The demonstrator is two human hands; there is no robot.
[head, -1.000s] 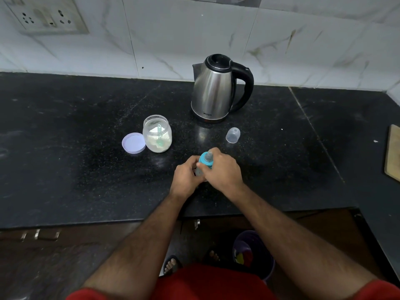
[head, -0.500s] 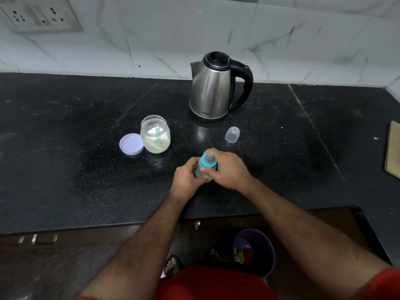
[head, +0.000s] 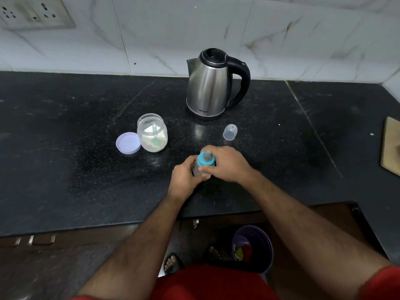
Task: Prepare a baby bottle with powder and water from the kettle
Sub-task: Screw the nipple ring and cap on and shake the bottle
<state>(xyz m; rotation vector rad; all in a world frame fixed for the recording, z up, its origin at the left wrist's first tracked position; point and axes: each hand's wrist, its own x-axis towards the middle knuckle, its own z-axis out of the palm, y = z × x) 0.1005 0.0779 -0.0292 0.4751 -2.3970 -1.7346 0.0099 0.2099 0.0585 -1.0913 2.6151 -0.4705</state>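
A small baby bottle (head: 199, 169) with a blue collar and clear teat (head: 205, 160) stands on the black counter (head: 65, 169) near its front edge. My left hand (head: 184, 178) grips the bottle's body from the left. My right hand (head: 227, 163) grips the blue collar from the right. An open jar of white powder (head: 152, 133) with a green scoop inside stands to the back left, its lilac lid (head: 128, 142) lying beside it. The steel kettle (head: 208, 85) with a black handle stands behind. The bottle's clear cap (head: 230, 132) sits in front of the kettle.
A wooden board (head: 390, 146) lies at the counter's right edge. A wall socket (head: 32, 13) is at the top left. Below the counter are a purple bucket (head: 253, 247) and my feet in sandals.
My right hand has turned slightly around the blue collar while the left keeps hold of the bottle. The view has shifted a little; nothing else on the counter moved.
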